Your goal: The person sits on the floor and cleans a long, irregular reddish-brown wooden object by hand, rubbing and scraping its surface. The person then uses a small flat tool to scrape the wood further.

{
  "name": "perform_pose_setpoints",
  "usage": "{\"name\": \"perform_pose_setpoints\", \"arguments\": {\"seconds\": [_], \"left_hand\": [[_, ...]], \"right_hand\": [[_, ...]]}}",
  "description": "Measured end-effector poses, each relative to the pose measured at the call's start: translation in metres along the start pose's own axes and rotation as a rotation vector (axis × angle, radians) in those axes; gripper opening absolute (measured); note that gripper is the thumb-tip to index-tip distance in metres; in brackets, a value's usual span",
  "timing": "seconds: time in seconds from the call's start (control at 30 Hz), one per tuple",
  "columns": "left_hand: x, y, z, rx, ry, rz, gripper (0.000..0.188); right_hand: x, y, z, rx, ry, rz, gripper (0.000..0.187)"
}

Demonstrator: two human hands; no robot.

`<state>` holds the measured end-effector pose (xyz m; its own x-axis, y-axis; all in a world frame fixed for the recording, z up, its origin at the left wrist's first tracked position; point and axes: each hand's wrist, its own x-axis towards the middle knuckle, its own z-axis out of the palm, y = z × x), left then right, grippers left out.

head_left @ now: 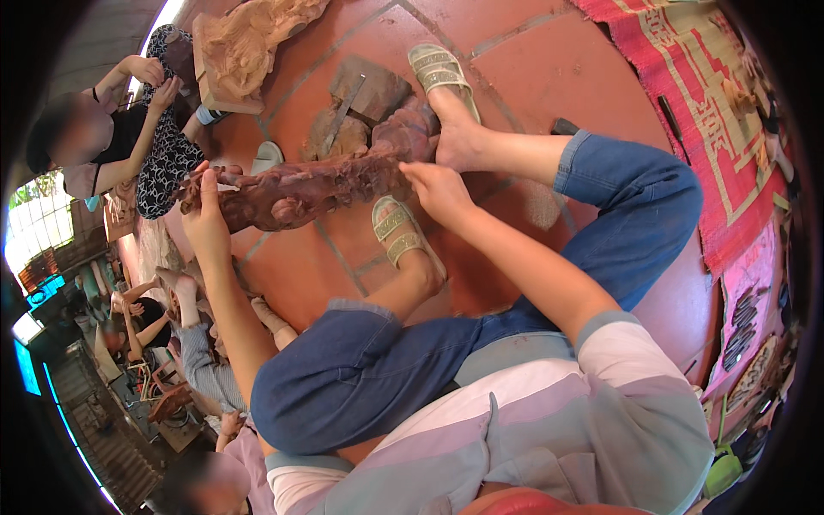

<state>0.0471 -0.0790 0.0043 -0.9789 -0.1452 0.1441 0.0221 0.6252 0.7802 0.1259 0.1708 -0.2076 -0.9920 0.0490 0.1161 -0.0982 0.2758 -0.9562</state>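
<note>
A long reddish-brown wood carving with a knobbly, deeply cut surface lies slantwise across the space before me. My left hand is closed round its left end, thumb up along the side. My right hand has its fingers pinched together against the carving toward its right end. Whatever those fingers hold, if anything, is too small to make out. The carving's far right end lies beside my bare foot. Just beyond it, a flat metal strip leans across rough brown blocks.
My sandals are on the red tiled floor. A pale wood carving stands at the far left, near a seated person. More people sit at the left. A red patterned mat with tools lies at the right.
</note>
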Motion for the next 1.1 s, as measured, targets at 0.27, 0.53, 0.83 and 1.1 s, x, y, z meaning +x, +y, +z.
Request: {"name": "perform_pose_setpoints", "arguments": {"seconds": [0.27, 0.53, 0.83, 1.1], "left_hand": [[-0.004, 0.015, -0.004, 0.045, 0.012, -0.060, 0.031], [-0.002, 0.010, -0.002, -0.072, 0.012, -0.106, 0.032], [-0.004, 0.014, 0.004, 0.046, -0.004, 0.002, 0.033], [-0.003, 0.007, -0.005, 0.085, 0.014, 0.030, 0.031]], "right_hand": [[0.001, 0.002, 0.006, -0.098, -0.060, -0.015, 0.027], [0.002, -0.001, 0.001, 0.021, -0.051, 0.033, 0.028], [-0.007, 0.003, 0.002, -0.117, -0.026, 0.018, 0.031], [-0.009, -0.015, -0.003, -0.176, -0.131, 0.006, 0.033]]}}
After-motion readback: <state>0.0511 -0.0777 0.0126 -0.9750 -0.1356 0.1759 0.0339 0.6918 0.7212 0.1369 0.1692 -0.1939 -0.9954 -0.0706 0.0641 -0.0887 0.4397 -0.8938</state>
